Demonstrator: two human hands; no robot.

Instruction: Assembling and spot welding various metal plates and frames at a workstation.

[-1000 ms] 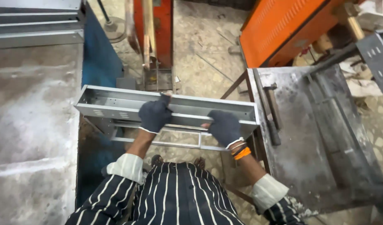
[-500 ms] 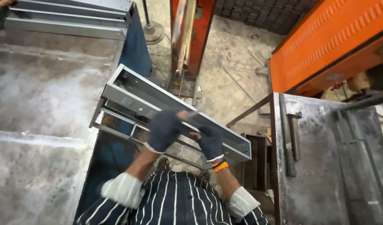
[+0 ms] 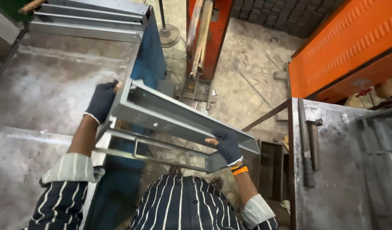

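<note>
A worn grey steel worktable (image 3: 47, 93) with a blue side panel is seen at the left, and a stack of long grey folded sheet-metal channels (image 3: 93, 19) is laid along its far edge. To the right of that worktable, across a gap of speckled concrete floor (image 3: 255, 64), a second scuffed steel bench (image 3: 345, 170) is seen, with dark metal bars (image 3: 309, 149) laid along its near-left edge. On the floor beyond the worktable, an orange upright machine frame (image 3: 213, 34) is stood.
</note>
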